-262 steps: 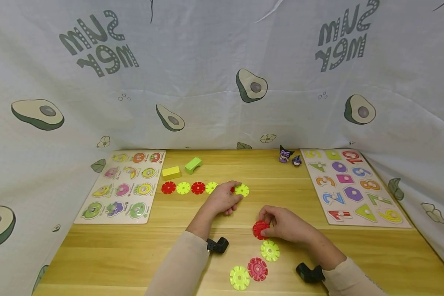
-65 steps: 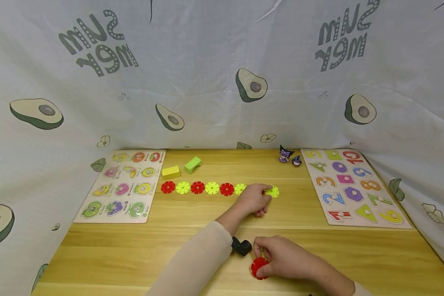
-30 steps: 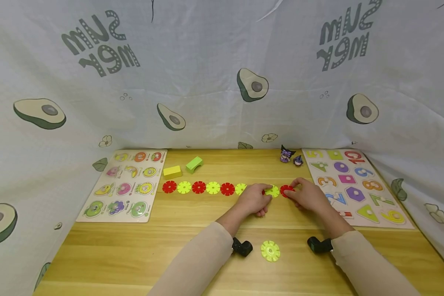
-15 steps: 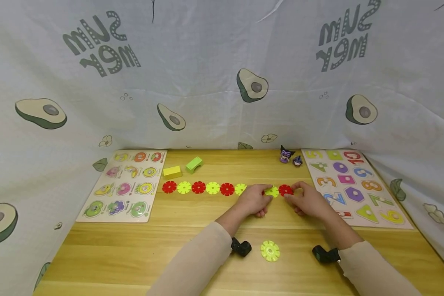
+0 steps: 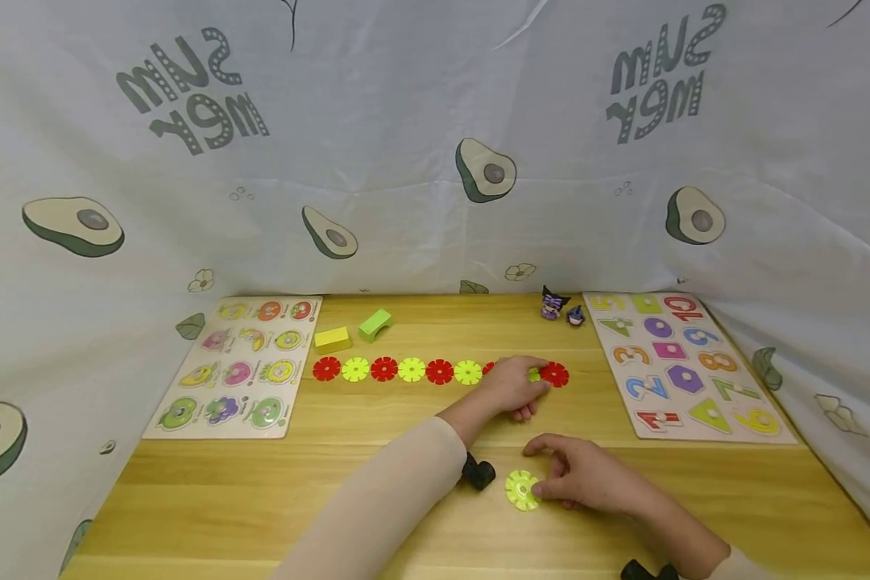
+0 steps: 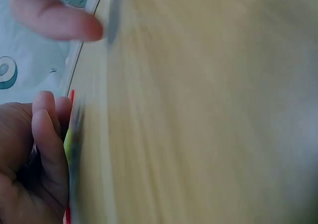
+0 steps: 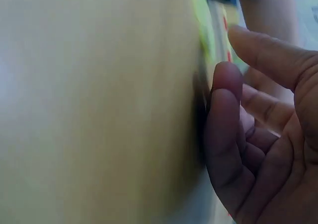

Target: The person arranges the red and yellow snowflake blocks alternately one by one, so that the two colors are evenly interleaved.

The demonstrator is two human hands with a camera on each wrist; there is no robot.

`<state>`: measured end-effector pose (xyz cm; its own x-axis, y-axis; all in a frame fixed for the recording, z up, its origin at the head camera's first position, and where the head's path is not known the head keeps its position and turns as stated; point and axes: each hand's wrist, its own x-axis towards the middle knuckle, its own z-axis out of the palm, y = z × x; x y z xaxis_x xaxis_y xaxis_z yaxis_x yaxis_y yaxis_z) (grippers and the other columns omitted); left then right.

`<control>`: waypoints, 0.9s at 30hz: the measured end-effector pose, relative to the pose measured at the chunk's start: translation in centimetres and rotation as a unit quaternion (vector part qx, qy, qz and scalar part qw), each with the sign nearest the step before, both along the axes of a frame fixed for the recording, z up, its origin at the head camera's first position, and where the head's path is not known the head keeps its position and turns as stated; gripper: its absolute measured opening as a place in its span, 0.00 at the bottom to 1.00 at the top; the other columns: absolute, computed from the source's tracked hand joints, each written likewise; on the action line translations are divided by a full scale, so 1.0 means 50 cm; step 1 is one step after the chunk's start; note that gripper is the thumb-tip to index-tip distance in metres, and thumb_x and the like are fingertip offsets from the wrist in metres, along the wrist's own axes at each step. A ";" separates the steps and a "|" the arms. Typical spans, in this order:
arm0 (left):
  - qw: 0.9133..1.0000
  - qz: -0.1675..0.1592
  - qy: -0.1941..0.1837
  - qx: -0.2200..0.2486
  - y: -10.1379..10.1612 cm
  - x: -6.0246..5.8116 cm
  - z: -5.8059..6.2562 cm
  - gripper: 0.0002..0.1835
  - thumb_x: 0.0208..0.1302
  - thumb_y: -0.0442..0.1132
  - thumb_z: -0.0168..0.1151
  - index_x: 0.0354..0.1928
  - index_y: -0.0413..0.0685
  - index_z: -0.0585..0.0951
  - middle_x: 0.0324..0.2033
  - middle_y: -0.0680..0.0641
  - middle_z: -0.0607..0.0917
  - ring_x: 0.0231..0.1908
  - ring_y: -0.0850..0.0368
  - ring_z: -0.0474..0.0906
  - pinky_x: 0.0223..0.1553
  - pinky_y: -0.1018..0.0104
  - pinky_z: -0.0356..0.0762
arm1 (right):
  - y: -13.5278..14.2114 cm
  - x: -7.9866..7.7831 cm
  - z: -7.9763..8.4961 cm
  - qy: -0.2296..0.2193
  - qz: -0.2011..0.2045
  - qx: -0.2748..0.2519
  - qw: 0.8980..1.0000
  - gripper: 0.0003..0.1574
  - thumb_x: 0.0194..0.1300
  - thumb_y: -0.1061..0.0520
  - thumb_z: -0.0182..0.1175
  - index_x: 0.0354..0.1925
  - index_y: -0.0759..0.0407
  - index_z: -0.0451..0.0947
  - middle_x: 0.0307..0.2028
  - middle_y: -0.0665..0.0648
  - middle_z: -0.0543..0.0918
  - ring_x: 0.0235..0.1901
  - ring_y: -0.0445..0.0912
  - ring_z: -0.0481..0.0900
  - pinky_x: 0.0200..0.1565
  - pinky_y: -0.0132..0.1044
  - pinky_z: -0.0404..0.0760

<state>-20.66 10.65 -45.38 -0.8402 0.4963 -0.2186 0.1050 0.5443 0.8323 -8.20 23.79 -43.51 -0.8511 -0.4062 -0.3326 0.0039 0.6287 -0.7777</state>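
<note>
A row of notched plastic building discs, red and yellow by turns, lies across the table; a yellow disc point(image 5: 412, 370) is in it. My left hand point(image 5: 511, 385) lies over the row's right part, index finger and thumb at the left edge of the end red disc point(image 5: 555, 374), pinching it against the table. Part of the row is hidden under that hand. Nearer me lies a loose yellow disc point(image 5: 522, 490). My right hand point(image 5: 587, 475) is beside it, thumb over its right edge and index finger raised apart. The right wrist view shows these fingers spread from the thumb.
A fruit puzzle board point(image 5: 235, 366) lies at the left, a number puzzle board point(image 5: 685, 370) at the right. Behind the row are a yellow block point(image 5: 333, 340) and a green arch block point(image 5: 374, 325). Two small purple figurines point(image 5: 553, 304) stand near the back cloth.
My right hand has left the end red disc and come back towards me to the loose yellow disc. My left hand has shifted right, from the last yellow disc to the red one.
</note>
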 end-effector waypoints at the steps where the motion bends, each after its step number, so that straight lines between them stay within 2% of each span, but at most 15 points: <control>1: 1.000 0.001 -0.002 -0.001 0.003 0.001 0.000 0.23 0.63 0.43 0.59 0.61 0.65 0.72 0.08 0.49 0.77 0.07 0.56 0.73 0.10 0.64 0.75 | -0.005 0.005 -0.002 0.007 0.011 0.003 1.000 0.28 0.53 0.46 0.68 0.51 0.51 0.73 0.23 0.52 0.75 0.18 0.41 0.71 0.18 0.32 0.70; 7: 1.000 0.019 -0.014 -0.008 0.016 0.003 0.001 0.22 0.65 0.42 0.58 0.61 0.65 0.72 0.08 0.48 0.77 0.06 0.56 0.73 0.10 0.64 0.75 | -0.023 0.021 -0.005 0.052 0.032 0.032 0.998 0.24 0.51 0.46 0.69 0.48 0.43 0.75 0.22 0.48 0.73 0.21 0.40 0.68 0.20 0.31 0.67; 14: 0.999 0.046 -0.016 -0.009 0.025 0.001 -0.005 0.20 0.65 0.42 0.57 0.58 0.67 0.74 0.07 0.48 0.76 0.06 0.56 0.73 0.10 0.64 0.75 | -0.026 0.021 -0.002 0.059 0.037 0.051 0.996 0.22 0.47 0.46 0.71 0.41 0.42 0.73 0.22 0.48 0.71 0.20 0.39 0.68 0.20 0.31 0.65; 22: 0.998 0.063 -0.013 -0.012 0.028 0.007 -0.004 0.20 0.64 0.41 0.58 0.58 0.68 0.75 0.07 0.48 0.76 0.06 0.56 0.73 0.10 0.65 0.75 | -0.003 0.019 0.001 0.043 0.021 0.022 0.999 0.19 0.50 0.47 0.70 0.35 0.48 0.70 0.26 0.51 0.73 0.25 0.42 0.70 0.24 0.32 0.70; 27: 0.998 0.064 -0.010 -0.007 0.029 0.010 -0.003 0.20 0.64 0.41 0.58 0.58 0.67 0.75 0.07 0.48 0.76 0.06 0.56 0.73 0.09 0.65 0.75 | 0.032 0.002 0.013 -0.008 0.005 -0.030 0.999 0.17 0.54 0.51 0.67 0.37 0.55 0.71 0.25 0.55 0.73 0.22 0.45 0.74 0.22 0.33 0.75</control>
<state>-20.17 12.08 -45.54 -0.8920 0.3820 -0.2419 0.0179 0.5644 0.8253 -8.12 25.38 -42.85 -0.8417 -0.4345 -0.3206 0.0107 0.5802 -0.8144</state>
